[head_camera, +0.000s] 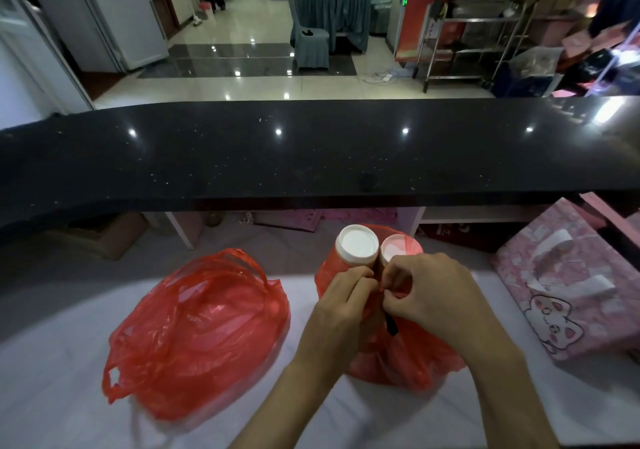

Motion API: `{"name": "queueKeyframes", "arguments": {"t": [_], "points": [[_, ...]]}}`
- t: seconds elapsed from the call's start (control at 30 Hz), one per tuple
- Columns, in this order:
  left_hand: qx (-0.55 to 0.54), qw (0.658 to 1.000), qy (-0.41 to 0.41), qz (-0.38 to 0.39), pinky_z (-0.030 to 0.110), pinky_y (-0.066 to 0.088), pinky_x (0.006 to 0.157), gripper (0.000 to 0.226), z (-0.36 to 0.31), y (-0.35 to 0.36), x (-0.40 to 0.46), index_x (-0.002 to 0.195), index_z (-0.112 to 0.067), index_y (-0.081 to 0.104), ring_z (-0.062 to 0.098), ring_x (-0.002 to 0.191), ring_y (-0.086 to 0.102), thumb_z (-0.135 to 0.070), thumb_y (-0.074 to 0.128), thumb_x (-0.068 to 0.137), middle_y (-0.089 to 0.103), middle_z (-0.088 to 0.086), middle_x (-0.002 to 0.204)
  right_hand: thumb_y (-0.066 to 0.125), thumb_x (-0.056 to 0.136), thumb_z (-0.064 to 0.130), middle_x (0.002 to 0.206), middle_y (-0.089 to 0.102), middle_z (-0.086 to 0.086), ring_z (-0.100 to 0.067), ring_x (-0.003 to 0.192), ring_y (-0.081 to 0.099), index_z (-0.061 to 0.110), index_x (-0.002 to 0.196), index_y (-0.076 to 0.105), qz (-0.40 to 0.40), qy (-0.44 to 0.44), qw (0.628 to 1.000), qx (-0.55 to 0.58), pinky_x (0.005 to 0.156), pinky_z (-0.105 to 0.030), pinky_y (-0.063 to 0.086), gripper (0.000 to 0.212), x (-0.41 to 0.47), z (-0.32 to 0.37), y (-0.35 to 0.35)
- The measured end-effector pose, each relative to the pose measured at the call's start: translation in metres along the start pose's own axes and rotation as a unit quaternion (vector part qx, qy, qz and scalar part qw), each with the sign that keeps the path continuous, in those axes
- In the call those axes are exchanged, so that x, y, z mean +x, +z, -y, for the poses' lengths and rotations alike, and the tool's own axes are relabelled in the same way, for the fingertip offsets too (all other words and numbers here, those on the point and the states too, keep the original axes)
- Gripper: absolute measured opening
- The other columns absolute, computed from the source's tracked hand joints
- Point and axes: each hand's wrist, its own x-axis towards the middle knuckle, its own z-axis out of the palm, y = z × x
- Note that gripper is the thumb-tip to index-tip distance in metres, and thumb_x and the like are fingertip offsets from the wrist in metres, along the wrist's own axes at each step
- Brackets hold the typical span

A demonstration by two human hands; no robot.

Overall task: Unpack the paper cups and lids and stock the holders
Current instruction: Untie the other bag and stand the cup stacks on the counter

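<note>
The job is at its start: the person is opening a bag to get the cups out. Both hands meet at the top of the right red bag (391,355), which sits on the white table (69,379) just in front of the person. The left hand (341,304) has its fingers curled and pinches the thin red plastic. The right hand (429,292) also has curled fingers and pinches the plastic close by, so the two hands touch or almost touch. It looks like they are working at a knot or pulling the top apart; I cannot tell which. Two stacks stick up out of this bag, side by side. The left stack (357,244) has a white top, maybe a lid. The right stack (396,249) shows a pale round top, partly hidden by the right hand. Next, the hands need to pull the plastic open wide and lift the stacks out without tipping them. There are two red bags: the other bag (197,330) lies loose and crumpled to the left, and what is in it is hidden. There is one pink gift bag (571,289) on the right. A long black counter (311,150) runs behind. No holders can be seen.
</note>
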Motion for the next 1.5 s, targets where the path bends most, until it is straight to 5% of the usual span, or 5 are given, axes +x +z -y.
{"name": "queueKeyframes", "arguments": {"t": [0.37, 0.67, 0.9, 1.1, 1.5], "points": [[-0.021, 0.996, -0.032, -0.078, 0.032, 0.056, 0.090, 0.010, -0.006, -0.002, 0.009, 0.097, -0.006, 0.074, 0.020, 0.101, 0.069, -0.012, 0.078, 0.090, 0.070, 0.006, 0.109, 0.079, 0.064, 0.032, 0.069, 0.071, 0.025, 0.004, 0.071, 0.068, 0.036, 0.069, 0.072, 0.015, 0.034, 0.988, 0.153, 0.069, -0.028, 0.057, 0.010, 0.003, 0.001, -0.008], [-0.002, 0.998, 0.018, -0.054, 0.037, 0.059, 0.082, 0.010, 0.020, -0.015, 0.006, 0.099, -0.004, 0.074, 0.022, 0.104, 0.070, -0.010, 0.076, 0.091, 0.072, 0.005, 0.111, 0.059, 0.060, 0.058, 0.063, 0.068, 0.027, 0.002, 0.065, 0.067, 0.036, 0.066, 0.065, -0.016, 0.046, 0.990, 0.129, 0.064, -0.029, 0.055, 0.023, 0.003, 0.020, 0.007], [-0.050, 0.998, -0.010, -0.036, 0.036, 0.059, 0.081, 0.011, 0.025, -0.023, 0.008, 0.094, -0.006, 0.073, 0.020, 0.100, 0.070, -0.013, 0.078, 0.087, 0.072, 0.005, 0.108, 0.079, 0.073, 0.031, 0.064, 0.070, 0.017, 0.000, 0.067, 0.069, 0.029, 0.072, 0.070, 0.040, 0.015, 0.993, 0.106, 0.066, -0.027, 0.056, 0.010, 0.009, 0.028, 0.005], [-0.101, 0.994, -0.013, -0.034, 0.030, 0.056, 0.090, 0.009, 0.025, -0.029, 0.008, 0.094, -0.004, 0.073, 0.022, 0.100, 0.070, -0.008, 0.078, 0.087, 0.072, 0.007, 0.108, 0.084, 0.075, 0.016, 0.063, 0.069, 0.019, 0.004, 0.067, 0.069, 0.029, 0.070, 0.069, 0.065, -0.002, 0.992, 0.107, 0.064, -0.007, 0.046, 0.021, 0.016, 0.028, -0.002], [-0.109, 0.994, -0.022, -0.019, 0.031, 0.057, 0.089, 0.009, 0.018, -0.029, 0.015, 0.092, -0.004, 0.073, 0.018, 0.100, 0.070, -0.008, 0.080, 0.086, 0.073, 0.004, 0.106, 0.082, 0.071, 0.015, 0.061, 0.069, 0.014, 0.001, 0.064, 0.069, 0.026, 0.071, 0.070, 0.031, -0.017, 0.992, 0.119, 0.063, -0.013, 0.051, 0.016, 0.011, 0.022, 0.001]]}}
